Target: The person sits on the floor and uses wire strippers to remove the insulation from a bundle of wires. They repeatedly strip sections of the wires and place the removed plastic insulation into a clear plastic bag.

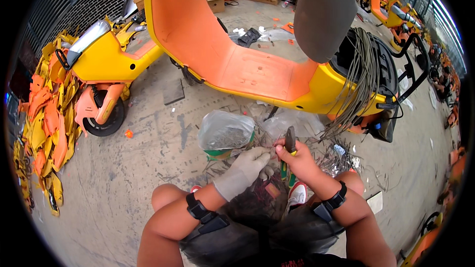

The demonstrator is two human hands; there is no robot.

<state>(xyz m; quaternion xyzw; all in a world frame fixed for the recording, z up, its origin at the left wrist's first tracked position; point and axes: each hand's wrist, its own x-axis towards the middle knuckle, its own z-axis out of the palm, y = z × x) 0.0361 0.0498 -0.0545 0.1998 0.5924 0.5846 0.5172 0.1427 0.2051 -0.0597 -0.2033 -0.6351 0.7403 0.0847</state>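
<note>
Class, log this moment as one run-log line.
right hand: bare, gripping pliers; left hand: gloved, beside right hand; bucket: bag-lined, beyond left hand; scooter: ahead, cables hanging at right end

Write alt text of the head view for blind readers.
A gloved left hand and a bare right hand holding a green-handled tool are close together near a plastic-lined bucket. Beyond stands a yellow and orange scooter draped with cable; loose panels lie heaped left.

A brick wall (105, 1) stands beyond the scuffed gray concrete floor (116, 173).
</note>
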